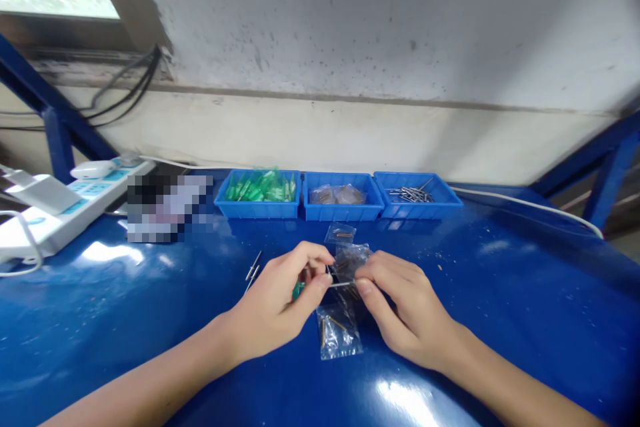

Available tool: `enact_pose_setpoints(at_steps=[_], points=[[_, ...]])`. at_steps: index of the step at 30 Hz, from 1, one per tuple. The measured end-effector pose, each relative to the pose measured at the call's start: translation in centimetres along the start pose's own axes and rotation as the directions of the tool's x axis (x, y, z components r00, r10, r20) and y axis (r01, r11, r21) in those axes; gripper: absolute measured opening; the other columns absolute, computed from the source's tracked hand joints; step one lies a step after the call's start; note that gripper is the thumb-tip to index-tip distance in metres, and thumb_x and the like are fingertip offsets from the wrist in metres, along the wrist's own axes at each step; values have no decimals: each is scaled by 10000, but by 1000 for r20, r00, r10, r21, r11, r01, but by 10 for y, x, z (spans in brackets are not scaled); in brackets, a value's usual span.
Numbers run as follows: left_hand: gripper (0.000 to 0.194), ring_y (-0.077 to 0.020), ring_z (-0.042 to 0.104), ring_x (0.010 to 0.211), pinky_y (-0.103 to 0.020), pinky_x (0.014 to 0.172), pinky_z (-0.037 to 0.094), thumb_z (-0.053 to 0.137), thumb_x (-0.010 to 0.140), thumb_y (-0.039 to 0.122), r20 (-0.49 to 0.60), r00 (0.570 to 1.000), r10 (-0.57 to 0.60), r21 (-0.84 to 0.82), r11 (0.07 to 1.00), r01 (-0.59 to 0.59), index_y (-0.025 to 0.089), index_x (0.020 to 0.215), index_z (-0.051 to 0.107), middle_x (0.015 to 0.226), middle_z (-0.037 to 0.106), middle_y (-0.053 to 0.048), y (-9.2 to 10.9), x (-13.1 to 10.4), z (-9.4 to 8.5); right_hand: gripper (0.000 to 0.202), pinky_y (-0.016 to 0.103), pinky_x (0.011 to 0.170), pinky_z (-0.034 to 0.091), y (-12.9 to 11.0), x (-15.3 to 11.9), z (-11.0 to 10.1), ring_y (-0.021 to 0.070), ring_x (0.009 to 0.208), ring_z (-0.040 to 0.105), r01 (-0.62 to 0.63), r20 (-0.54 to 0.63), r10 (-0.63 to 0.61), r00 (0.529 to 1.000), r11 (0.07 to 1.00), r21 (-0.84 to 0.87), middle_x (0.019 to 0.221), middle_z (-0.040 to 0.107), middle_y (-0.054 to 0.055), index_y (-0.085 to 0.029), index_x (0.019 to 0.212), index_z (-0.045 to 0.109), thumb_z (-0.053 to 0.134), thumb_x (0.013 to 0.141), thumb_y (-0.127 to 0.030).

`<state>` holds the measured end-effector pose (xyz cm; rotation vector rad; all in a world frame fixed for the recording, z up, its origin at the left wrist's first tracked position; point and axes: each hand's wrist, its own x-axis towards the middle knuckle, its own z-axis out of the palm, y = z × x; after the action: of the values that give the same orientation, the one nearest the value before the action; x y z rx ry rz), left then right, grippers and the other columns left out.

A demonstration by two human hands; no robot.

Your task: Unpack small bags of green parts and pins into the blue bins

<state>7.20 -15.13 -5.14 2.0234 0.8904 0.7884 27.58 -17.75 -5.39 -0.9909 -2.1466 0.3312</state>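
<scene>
A thin silver metal rod (342, 285) spans the gap between my two hands. My left hand (285, 300) pinches its left end between thumb and fingertips, and something green (298, 289) shows inside the curled fingers. My right hand (405, 300) pinches around the rod's other end with thumb and forefinger. Beneath and between the hands lie several small clear plastic bags; the nearest bag (340, 333) has thin brass-coloured pieces in it, and a farther bag (341, 234) holds a similar piece. Just left of my left hand, slim metal rods (253, 271) rest on the blue table.
Three blue bins stand along the wall: the left bin (257, 210) with green packets, the middle bin (343, 213) with clear bags, the right bin (420, 211) with loose metal rods. A white power strip (95, 190) with plugs sits at left, beside a blurred-out patch (167, 210).
</scene>
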Motion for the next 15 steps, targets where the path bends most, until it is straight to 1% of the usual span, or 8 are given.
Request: enact_pose_setpoints(at_steps=[2, 3, 6, 8, 9, 11, 13, 15], points=[[146, -104, 536, 715, -230, 665, 430, 444, 902, 178, -4, 990, 139, 78, 987, -138, 205, 1042, 474, 807, 569, 9, -1, -2, 0, 194, 282, 574, 336, -1, 1, -1, 128, 590, 440, -9, 5, 9, 1000, 1000, 11, 628, 505, 10, -166, 743, 513, 397, 898, -147], [141, -106, 538, 731, -231, 680, 432, 469, 886, 163, -3, 982, 188, 117, 975, -187, 202, 1020, 483, 807, 571, 8, -1, -3, 1, 203, 281, 572, 334, -2, 1, -1, 126, 588, 440, -13, 6, 13, 1000, 1000, 16, 625, 504, 10, -168, 732, 504, 392, 900, -146], [111, -111, 520, 728, -236, 689, 423, 523, 849, 125, -46, 960, 275, 233, 938, -257, 194, 934, 505, 767, 568, 13, -1, -2, 4, 229, 277, 569, 341, -3, 1, 0, 120, 582, 441, -20, 8, 20, 1000, 999, 35, 619, 500, 5, -172, 702, 483, 382, 906, -148], [98, -111, 509, 717, -238, 680, 415, 514, 844, 95, -69, 957, 283, 276, 927, -254, 187, 876, 506, 758, 564, 11, 0, -1, 6, 225, 276, 572, 357, -3, 1, 1, 118, 582, 453, -17, 13, 17, 1000, 999, 47, 621, 508, 2, -174, 710, 489, 384, 908, -159], [99, -113, 510, 723, -240, 681, 416, 502, 844, 86, -67, 957, 281, 281, 926, -252, 184, 860, 505, 765, 564, 5, 0, 0, 6, 190, 276, 578, 370, -3, 1, 1, 120, 588, 467, -18, 13, 18, 1000, 999, 44, 633, 523, 1, -173, 750, 509, 399, 905, -174], [92, -123, 517, 745, -249, 689, 420, 491, 845, 88, -56, 961, 270, 274, 930, -245, 180, 853, 502, 784, 565, -7, 1, 1, 5, 90, 281, 592, 402, -2, 0, 2, 127, 605, 504, -24, -9, 24, 1000, 1000, 14, 671, 559, 2, -171, 897, 539, 461, 885, -216], [83, -130, 517, 745, -258, 684, 421, 478, 850, 97, -51, 963, 266, 274, 931, -242, 176, 857, 502, 786, 566, -13, 2, 2, 3, 184, 289, 606, 427, -2, -1, 2, 134, 616, 530, -12, -51, 11, 999, 999, -31, 701, 583, 2, -174, 1022, 522, 531, 850, -239], [82, -129, 508, 723, -263, 672, 416, 462, 858, 103, -47, 963, 266, 282, 928, -242, 172, 845, 505, 765, 564, -12, 2, 2, 2, 196, 288, 602, 431, -3, -1, 2, 134, 615, 535, 31, -83, -36, 996, 997, -69, 713, 594, 5, -181, 1021, 519, 555, 831, -208]])
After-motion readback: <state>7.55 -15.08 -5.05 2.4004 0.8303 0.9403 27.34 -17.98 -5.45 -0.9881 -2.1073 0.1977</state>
